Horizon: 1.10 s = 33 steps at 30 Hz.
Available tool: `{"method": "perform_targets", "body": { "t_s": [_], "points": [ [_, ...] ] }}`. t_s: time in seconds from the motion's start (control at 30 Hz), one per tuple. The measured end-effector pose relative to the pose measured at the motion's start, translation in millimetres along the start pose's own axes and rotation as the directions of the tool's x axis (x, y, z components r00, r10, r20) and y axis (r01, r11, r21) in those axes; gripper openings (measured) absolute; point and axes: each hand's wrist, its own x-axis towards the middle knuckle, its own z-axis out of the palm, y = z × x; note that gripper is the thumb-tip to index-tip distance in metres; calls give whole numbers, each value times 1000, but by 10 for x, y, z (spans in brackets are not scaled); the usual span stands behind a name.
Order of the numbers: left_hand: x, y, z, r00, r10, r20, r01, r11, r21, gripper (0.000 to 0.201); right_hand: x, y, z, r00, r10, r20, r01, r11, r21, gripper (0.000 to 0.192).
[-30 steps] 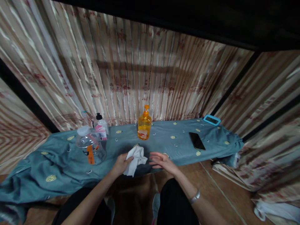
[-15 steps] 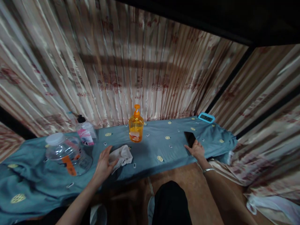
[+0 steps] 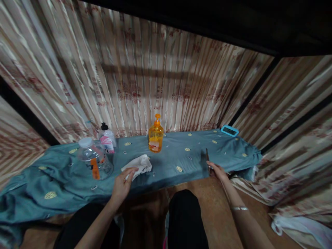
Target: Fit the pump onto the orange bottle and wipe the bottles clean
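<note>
My left hand (image 3: 122, 183) is at the near left edge of a crumpled white cloth (image 3: 141, 164), its thumb and fingers closed on the edge. The cloth lies on a blue-green sheet (image 3: 171, 157) with a yellow pineapple print. My right hand (image 3: 217, 171) grips a dark smartphone (image 3: 207, 157), tilted up so that its thin side faces me. Behind the cloth stands an orange pump bottle (image 3: 155, 139). Left of my left hand are a large clear plastic jar (image 3: 95, 160) with a white lid and a clear bottle (image 3: 107, 140) with a black cap and pink label.
A blue-framed digital clock (image 3: 229, 130) lies at the far right of the sheet. Patterned curtains (image 3: 145, 76) hang behind and to the right, with dark bars (image 3: 255, 90) in front. A white plastic bag (image 3: 298, 224) is low at the right.
My right hand has picked up the smartphone from the sheet and tilted it on edge. My left hand has closed on the cloth's edge. The view has shifted slightly left.
</note>
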Motion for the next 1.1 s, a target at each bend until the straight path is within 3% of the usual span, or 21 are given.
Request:
{"method": "perform_targets", "body": {
  "t_s": [0.07, 0.1, 0.17, 0.23, 0.37, 0.47, 0.53, 0.57, 0.7, 0.83, 0.9, 1.0, 1.1],
  "points": [
    [-259, 222, 127, 983, -159, 94, 177, 955, -237, 48, -485, 44, 88, 983, -29, 179, -7, 980, 197, 56],
    [-406, 328, 202, 961, -227, 158, 270, 893, -361, 53, -742, 59, 147, 972, -45, 231, -19, 964, 266, 57],
    [-715, 519, 360, 921, -270, 281, 384, 755, -532, 56, -1254, 71, 294, 939, -58, 339, -124, 861, 493, 57],
    [-1004, 671, 498, 908, -269, 321, 417, 656, -629, 54, -1724, 74, 473, 913, -101, 394, -170, 786, 595, 61],
    [-1413, 853, 609, 915, -322, 242, 382, 507, -772, 61, -2462, 118, 841, 881, -272, 387, 36, 854, 519, 75],
    [-1565, 903, 495, 908, -385, 167, 338, 436, -834, 61, -2848, 185, 1021, 844, -423, 329, 365, 904, 225, 79],
    [-1622, 912, 347, 881, -459, 114, 318, 397, -861, 55, -3023, 231, 1081, 800, -498, 334, 479, 866, 142, 77],
    [-1645, 915, 265, 869, -478, 131, 333, 367, -868, 52, -3084, 252, 1097, 787, -509, 349, 476, 861, 181, 75],
    [-1735, 949, 11, 867, -477, 146, 310, 285, -907, 44, -3190, 308, 1107, 772, -403, 491, 199, 887, 417, 60],
    [-1817, 1013, -43, 885, -439, 154, 302, 289, -908, 37, -3252, 290, 1057, 640, -305, 705, -9, 915, 404, 39],
    [-1843, 1040, -24, 883, -435, 177, 324, 289, -901, 38, -3297, 265, 1031, 605, -287, 743, -100, 898, 428, 36],
    [-1857, 1068, 27, 868, -438, 235, 383, 287, -878, 45, -3340, 243, 1015, 607, -289, 741, -185, 855, 485, 35],
    [-1849, 1084, 90, 845, -446, 295, 444, 278, -852, 54, -3335, 258, 1020, 659, -295, 692, -149, 850, 504, 32]
  ]
}}
